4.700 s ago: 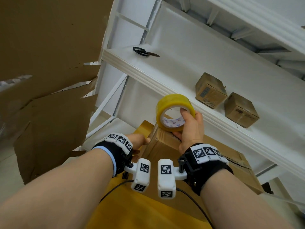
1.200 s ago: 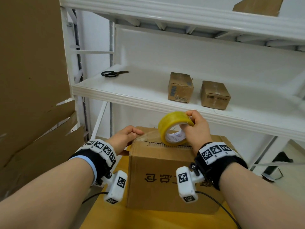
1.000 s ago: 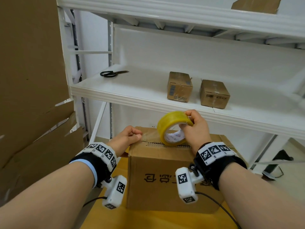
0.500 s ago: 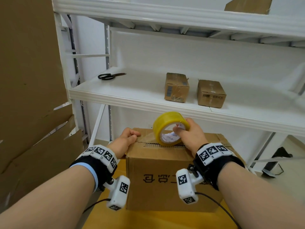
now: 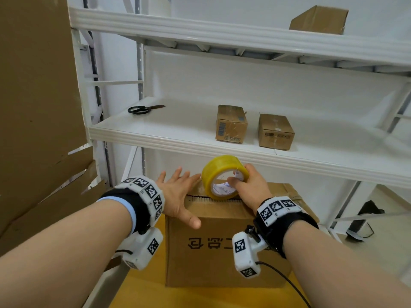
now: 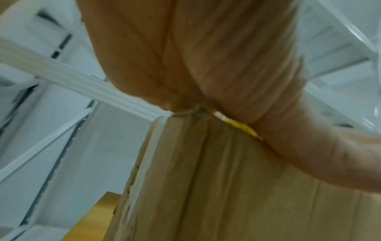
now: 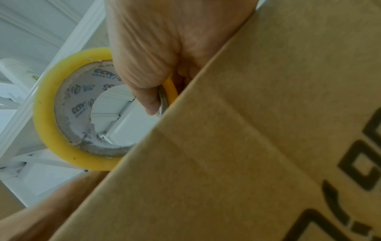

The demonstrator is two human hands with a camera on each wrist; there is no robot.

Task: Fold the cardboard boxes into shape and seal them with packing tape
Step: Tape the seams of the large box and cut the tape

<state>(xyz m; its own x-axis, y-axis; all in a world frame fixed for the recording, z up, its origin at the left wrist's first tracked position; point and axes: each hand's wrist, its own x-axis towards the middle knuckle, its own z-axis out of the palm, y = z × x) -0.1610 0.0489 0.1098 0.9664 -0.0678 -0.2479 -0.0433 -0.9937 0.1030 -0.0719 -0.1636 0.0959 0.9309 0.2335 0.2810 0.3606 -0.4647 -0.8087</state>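
Note:
A brown cardboard box (image 5: 222, 252) with black printed characters stands on a yellow surface (image 5: 142, 292) in front of me. My right hand (image 5: 249, 187) grips a yellow roll of packing tape (image 5: 222, 174) on the box's top near edge, thumb through the core; the right wrist view shows the roll (image 7: 62, 138) above the box wall (image 7: 268, 146). My left hand (image 5: 178, 192) lies flat on the box's top left corner, fingers spread and straight, thumb down the front face. The left wrist view shows the palm (image 6: 206, 57) pressed on the cardboard (image 6: 226, 187).
A white metal shelf (image 5: 178, 138) runs behind the box, carrying black scissors (image 5: 142, 109) at the left and two small taped boxes (image 5: 231, 123) (image 5: 275, 132). Another box (image 5: 320, 18) sits on the upper shelf. Large flat cardboard sheets (image 5: 37, 107) lean at the left.
My left hand has opened from a loose fist and now lies flat with spread fingers on the box top. The tape roll has come toward the near edge of the box.

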